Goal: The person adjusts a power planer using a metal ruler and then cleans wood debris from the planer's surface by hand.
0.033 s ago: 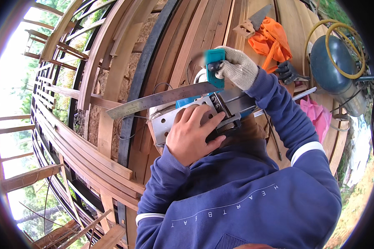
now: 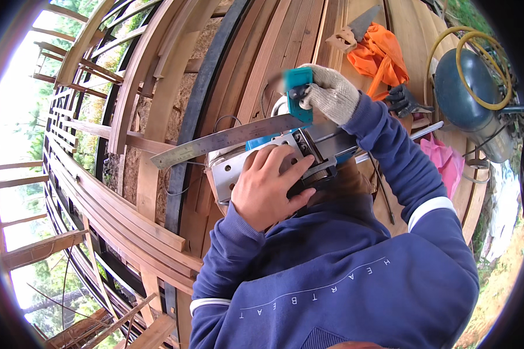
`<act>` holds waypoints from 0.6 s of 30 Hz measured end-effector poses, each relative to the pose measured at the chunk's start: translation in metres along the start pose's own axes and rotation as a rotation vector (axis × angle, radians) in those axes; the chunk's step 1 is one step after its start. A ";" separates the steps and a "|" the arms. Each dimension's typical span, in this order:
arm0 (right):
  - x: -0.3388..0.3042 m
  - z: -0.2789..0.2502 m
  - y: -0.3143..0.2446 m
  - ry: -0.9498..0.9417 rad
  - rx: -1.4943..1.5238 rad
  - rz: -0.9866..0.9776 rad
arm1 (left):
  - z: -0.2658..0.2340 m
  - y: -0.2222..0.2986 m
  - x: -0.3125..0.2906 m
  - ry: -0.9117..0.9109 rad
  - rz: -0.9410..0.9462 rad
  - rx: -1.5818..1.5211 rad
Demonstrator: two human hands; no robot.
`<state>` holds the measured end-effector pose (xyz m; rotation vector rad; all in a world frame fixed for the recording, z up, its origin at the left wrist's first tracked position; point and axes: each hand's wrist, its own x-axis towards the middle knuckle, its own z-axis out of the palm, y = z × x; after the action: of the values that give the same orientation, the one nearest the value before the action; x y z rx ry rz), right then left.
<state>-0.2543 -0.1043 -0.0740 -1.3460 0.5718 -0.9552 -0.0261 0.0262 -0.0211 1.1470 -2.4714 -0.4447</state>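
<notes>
Near the middle of the head view, a metal-faced power tool (image 2: 233, 165) is held over reddish-brown boards (image 2: 291, 46), its flat plate turned upward. On this plate the bare left hand (image 2: 268, 186) is laid, fingers slightly bent, thumb and forefinger well parted. By the gloved right hand (image 2: 333, 96), a teal head (image 2: 300, 111) is gripped between thumb and fingers. From the head a graduated steel blade (image 2: 227, 138) is extended leftward, passing along the tool's far edge; whether the plate is touched by it cannot be told. The blade's free end is carried past a dark beam (image 2: 199, 110).

Beyond the right hand, a handsaw (image 2: 361, 26) is noted, partly overlapped by an orange cloth (image 2: 378, 55). Farther right, a dark tank (image 2: 466, 93) is crossed by a looped yellow hose (image 2: 460, 64); nearer the right sleeve (image 2: 399, 157), a pink cloth (image 2: 442, 160) is seen.
</notes>
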 end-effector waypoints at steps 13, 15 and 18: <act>0.025 -0.004 0.021 -0.059 -0.061 0.073 | -0.012 -0.008 0.001 0.202 -0.083 0.126; 0.026 -0.005 0.022 -0.081 -0.105 0.058 | -0.013 -0.016 -0.002 0.238 -0.180 0.233; 0.027 -0.002 0.020 -0.097 -0.091 0.052 | -0.006 -0.022 -0.003 0.247 -0.323 0.350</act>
<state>-0.2374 -0.1287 -0.0890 -1.4439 0.5792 -0.8246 -0.0069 0.0144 -0.0266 1.6425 -2.2061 0.0530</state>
